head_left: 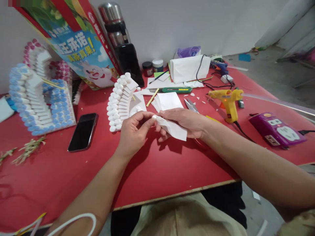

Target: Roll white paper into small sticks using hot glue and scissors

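My left hand (134,131) and my right hand (183,121) meet above the red table (157,164), both pinching a folded white paper piece (173,128). The left fingertips squeeze its rolled end (154,117); the right hand holds the flat part from above. Just behind them stands a white paper stair-like model (121,100) edged with rolled white paper beads, and a stack of white paper sheets (168,101).
A black phone (83,131) lies left of my hands. A yellow glue gun (227,100), scissors (191,105), a green utility knife (176,89) and a purple power strip (277,129) sit to the right. A blue-beaded paper model (40,101), a printed carton (76,42) and a thermos (115,24) stand behind.
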Demonstrator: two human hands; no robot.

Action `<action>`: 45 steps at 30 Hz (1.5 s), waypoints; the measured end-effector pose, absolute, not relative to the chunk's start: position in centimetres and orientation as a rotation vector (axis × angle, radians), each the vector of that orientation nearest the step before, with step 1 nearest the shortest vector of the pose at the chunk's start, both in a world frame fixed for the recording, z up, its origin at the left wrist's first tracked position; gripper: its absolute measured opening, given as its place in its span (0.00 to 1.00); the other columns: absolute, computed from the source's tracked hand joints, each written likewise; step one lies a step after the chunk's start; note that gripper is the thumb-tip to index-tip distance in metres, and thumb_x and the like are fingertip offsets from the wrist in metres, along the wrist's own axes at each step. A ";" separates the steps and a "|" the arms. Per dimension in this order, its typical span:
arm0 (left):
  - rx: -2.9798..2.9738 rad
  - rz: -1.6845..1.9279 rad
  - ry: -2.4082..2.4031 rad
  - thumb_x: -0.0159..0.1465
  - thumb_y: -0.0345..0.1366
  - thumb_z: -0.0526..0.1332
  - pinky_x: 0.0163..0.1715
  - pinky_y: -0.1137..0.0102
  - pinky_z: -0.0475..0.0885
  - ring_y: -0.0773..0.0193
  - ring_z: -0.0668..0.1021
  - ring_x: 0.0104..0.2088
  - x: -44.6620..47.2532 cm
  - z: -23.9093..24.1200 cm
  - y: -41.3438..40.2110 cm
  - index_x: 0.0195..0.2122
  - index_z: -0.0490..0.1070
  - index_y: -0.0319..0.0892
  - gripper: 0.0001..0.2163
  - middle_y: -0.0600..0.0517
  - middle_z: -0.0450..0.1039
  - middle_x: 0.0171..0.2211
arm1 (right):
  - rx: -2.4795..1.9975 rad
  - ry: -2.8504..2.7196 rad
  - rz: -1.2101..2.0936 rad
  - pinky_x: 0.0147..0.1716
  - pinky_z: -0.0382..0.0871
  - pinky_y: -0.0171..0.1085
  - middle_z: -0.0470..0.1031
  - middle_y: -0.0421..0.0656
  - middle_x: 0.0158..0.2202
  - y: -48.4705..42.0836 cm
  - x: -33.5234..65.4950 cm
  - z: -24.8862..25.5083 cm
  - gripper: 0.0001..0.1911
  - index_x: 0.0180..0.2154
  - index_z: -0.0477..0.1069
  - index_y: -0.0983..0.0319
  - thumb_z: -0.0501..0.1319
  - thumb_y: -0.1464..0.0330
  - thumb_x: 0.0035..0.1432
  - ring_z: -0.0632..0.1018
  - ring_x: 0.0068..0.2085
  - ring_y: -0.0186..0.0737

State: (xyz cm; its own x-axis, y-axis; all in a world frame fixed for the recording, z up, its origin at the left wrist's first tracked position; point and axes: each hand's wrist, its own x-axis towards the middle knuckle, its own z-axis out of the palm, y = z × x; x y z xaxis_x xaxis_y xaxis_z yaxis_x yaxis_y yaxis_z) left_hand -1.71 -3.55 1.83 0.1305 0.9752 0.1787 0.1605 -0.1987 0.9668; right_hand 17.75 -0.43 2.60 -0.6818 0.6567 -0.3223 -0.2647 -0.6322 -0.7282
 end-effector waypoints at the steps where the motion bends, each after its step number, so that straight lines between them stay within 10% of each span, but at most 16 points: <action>1: 1.536 1.170 1.146 0.66 0.39 0.67 0.38 0.66 0.78 0.62 0.81 0.31 -1.7 1.9 -3.6 0.37 0.78 0.42 0.06 0.51 0.79 0.29 | -0.773 -0.908 2.278 0.38 0.83 0.44 0.77 0.44 0.30 -0.5 17.7 2.6 0.10 0.36 0.75 0.67 0.61 0.67 0.68 0.77 0.28 0.36; 8: 1.521 1.209 1.192 0.63 0.41 0.70 0.39 0.69 0.76 0.63 0.80 0.34 -1.8 1.6 -3.2 0.38 0.80 0.42 0.08 0.50 0.81 0.33 | -0.800 -1.083 2.127 0.35 0.80 0.39 0.72 0.38 0.29 -0.8 17.5 2.6 0.13 0.38 0.77 0.66 0.72 0.63 0.57 0.75 0.29 0.33; 21: 1.617 1.306 1.344 0.65 0.39 0.67 0.32 0.71 0.74 0.64 0.78 0.31 -0.5 1.5 -4.4 0.38 0.79 0.43 0.06 0.51 0.78 0.32 | -1.196 -1.723 0.908 0.24 0.59 0.34 0.71 0.38 0.18 -3.0 16.2 2.8 0.11 0.25 0.71 0.62 0.64 0.66 0.59 0.69 0.23 0.33; 45: 1.622 1.220 1.112 0.65 0.37 0.68 0.35 0.70 0.78 0.66 0.81 0.28 -1.6 1.3 -3.5 0.42 0.83 0.44 0.07 0.52 0.81 0.34 | -1.014 -1.832 1.034 0.30 0.67 0.34 0.81 0.43 0.27 -1.6 17.4 2.4 0.09 0.32 0.77 0.64 0.62 0.67 0.63 0.77 0.28 0.36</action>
